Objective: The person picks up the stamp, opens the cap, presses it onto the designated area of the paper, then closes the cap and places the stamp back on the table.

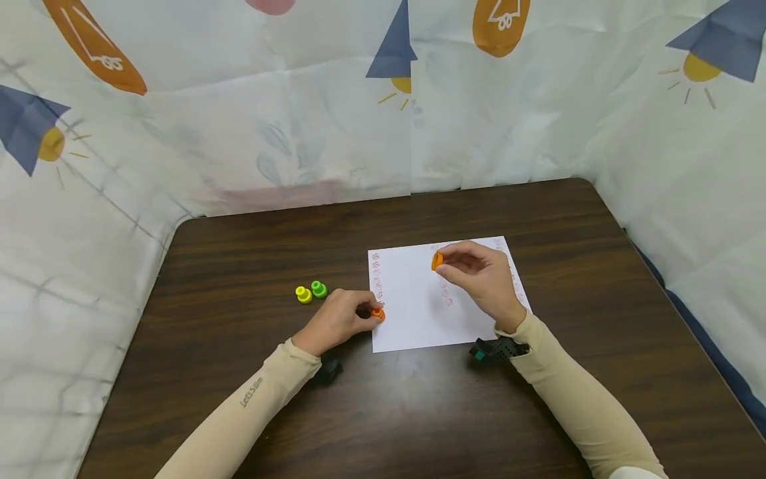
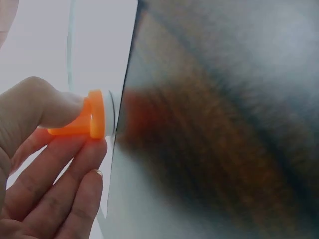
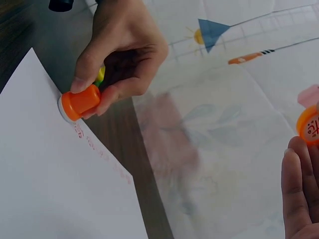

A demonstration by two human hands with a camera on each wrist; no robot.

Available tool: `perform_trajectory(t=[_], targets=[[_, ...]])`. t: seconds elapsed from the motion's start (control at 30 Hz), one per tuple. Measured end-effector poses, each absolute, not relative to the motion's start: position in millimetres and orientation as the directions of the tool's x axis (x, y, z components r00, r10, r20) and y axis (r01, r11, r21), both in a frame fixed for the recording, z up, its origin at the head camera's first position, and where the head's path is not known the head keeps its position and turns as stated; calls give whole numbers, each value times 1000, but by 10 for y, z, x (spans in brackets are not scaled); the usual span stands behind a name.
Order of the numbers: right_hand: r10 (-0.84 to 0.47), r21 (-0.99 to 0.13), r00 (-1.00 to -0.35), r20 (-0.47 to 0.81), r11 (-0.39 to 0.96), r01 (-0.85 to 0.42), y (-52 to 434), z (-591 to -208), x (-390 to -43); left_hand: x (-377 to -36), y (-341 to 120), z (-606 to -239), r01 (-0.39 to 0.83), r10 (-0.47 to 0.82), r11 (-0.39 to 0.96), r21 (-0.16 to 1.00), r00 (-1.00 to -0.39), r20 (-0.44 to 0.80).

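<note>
My left hand (image 1: 340, 320) pinches an orange toy stamp (image 1: 378, 315) between thumb and fingers. In the left wrist view, the pale base of that stamp is right at the edge of the white paper (image 1: 407, 332). The right hand (image 1: 486, 283) holds up a small orange cap (image 1: 437, 261) over the paper, pinched between thumb and fingertips. Its round face carries red markings, seen at the right edge of the right wrist view. Rows of red stamped prints (image 3: 102, 154) line the paper's left side, with more down its middle and right side.
A yellow stamp (image 1: 304, 295) and a green stamp (image 1: 319, 289) stand beside each other left of the paper. The dark wooden table (image 1: 251, 266) has patterned white cloth (image 1: 311, 153) hanging behind it and along its sides. Black wrist devices (image 1: 498, 350) sit under both wrists.
</note>
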State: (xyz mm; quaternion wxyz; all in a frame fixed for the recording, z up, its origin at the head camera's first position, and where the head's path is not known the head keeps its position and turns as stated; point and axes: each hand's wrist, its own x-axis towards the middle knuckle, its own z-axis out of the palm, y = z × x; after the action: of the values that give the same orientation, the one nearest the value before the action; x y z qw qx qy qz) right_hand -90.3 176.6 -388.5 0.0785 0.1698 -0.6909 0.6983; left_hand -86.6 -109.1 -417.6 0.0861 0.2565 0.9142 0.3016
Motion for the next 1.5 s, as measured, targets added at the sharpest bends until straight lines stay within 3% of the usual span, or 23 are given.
perform_trajectory(t=[1.5], targets=[[-132, -938, -928, 348, -46, -345, 1790, -3871, -890, -761, -1113, -4054, 387, 471, 728, 566, -882, -2]])
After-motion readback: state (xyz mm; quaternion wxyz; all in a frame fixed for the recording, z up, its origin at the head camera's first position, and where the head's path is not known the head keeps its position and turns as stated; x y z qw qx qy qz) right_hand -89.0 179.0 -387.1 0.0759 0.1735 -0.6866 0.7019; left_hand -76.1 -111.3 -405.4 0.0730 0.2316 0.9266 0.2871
